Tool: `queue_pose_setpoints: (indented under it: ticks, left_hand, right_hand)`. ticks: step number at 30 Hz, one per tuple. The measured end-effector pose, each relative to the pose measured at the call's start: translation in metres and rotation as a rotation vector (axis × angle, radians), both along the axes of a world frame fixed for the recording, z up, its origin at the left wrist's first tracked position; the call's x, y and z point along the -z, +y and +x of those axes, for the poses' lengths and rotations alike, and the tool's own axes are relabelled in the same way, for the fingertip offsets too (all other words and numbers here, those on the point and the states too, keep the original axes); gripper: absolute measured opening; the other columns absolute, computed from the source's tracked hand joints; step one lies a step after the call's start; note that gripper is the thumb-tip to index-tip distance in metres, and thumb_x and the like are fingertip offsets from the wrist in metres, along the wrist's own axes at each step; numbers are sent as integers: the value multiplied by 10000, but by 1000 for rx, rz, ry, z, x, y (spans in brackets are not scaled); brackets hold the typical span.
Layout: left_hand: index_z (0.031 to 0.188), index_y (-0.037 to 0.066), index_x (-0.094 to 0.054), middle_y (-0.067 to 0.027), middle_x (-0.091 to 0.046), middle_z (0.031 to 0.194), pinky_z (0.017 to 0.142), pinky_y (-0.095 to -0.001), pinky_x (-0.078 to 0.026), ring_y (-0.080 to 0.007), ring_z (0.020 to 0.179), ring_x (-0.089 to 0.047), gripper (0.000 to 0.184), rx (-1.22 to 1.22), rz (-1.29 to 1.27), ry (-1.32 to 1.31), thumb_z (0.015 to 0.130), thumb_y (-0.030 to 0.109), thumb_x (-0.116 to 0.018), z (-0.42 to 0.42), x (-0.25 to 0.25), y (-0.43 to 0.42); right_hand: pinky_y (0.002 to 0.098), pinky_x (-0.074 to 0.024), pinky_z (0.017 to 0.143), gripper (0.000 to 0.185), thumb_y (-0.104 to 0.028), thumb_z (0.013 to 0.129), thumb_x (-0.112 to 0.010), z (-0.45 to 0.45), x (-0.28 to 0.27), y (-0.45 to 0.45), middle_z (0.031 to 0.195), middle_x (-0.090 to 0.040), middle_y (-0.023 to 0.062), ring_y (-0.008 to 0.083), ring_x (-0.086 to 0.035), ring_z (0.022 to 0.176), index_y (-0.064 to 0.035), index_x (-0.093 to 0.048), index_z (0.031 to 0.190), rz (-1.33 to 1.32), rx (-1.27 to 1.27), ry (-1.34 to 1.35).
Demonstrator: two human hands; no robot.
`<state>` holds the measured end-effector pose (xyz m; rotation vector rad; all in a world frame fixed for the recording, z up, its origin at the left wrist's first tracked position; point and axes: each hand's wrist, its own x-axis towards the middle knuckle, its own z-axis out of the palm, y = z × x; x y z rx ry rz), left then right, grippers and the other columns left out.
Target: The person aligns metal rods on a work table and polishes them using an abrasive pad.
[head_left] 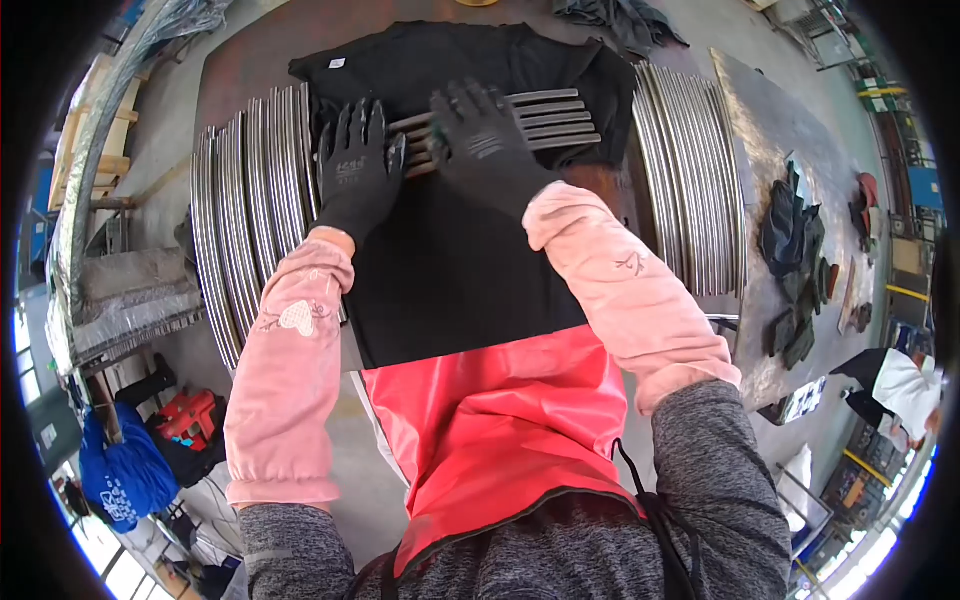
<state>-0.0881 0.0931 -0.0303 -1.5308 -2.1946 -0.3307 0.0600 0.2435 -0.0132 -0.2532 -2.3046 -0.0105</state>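
A black T-shirt (440,280) lies spread on the table in front of me. Across it, sideways, runs a row of several metal rods (555,118). My right hand (480,140), in a black glove, is over the middle of these rods with its fingers stretched out flat and a little blurred. At the left end of the row is my left hand (360,165), also gloved, its fingers extended and spread, the thumb side near the rod ends. Both hands are open. Parts of the rods are hidden beneath the right hand.
Long metal rods lie side by side in a left stack (250,190) and a right stack (690,180). Dark gloves and cloths (790,250) rest on a metal-topped table (755,130) at the right. Dark cloth (625,22) lies at the back. A person (900,395) is at the far right.
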Motion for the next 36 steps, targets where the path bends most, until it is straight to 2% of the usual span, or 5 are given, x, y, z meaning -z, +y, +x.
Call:
queue_pose_setpoints:
  ticks: [18, 21, 23, 28, 36]
  left_hand:
    - [1367, 38, -614, -160, -605, 1450, 1138, -505, -408, -390, 1369, -529, 489, -34, 215, -95, 997, 356, -585, -10, 8, 15]
    - [1404, 39, -593, -163, -590, 1473, 1151, -512, -394, -393, 1379, -522, 516, -80, 87, -40, 1003, 363, -571, -7, 12, 4]
    - [1441, 41, -572, -166, -574, 1496, 1164, -519, -379, -396, 1389, -514, 543, -94, -25, 17, 1009, 370, -558, -6, 9, 8]
    - [1494, 44, -530, -171, -546, 1532, 1188, -535, -346, -400, 1408, -499, 581, -95, -96, -29, 1021, 381, -535, 18, -2, -11]
    - [1487, 44, -532, -186, -554, 1512, 1188, -537, -342, -394, 1400, -507, 564, -51, -42, -58, 1022, 361, -543, 45, -4, -33]
  right_hand:
    - [534, -480, 992, 454, -304, 890, -630, 66, -17, 68, 1254, -678, 212, 427, -618, 1173, -23, -671, 1244, -233, 130, -490]
    - [535, -481, 963, 460, -285, 858, -638, 71, -28, 69, 1247, -675, 209, 413, -627, 1119, -23, -669, 1234, 70, 205, -137]
    - [502, -489, 966, 390, -234, 878, -636, 54, -19, 49, 1202, -702, 192, 413, -642, 1069, -19, -694, 1199, -204, 203, -534]
    - [489, -476, 1008, 363, -221, 885, -644, 24, -1, -24, 1198, -699, 195, 401, -646, 1088, -18, -684, 1184, -93, -67, -24]
    - [533, -479, 1003, 389, -247, 903, -645, 85, -9, 30, 1260, -679, 203, 415, -623, 1154, -17, -658, 1216, -50, 214, -307]
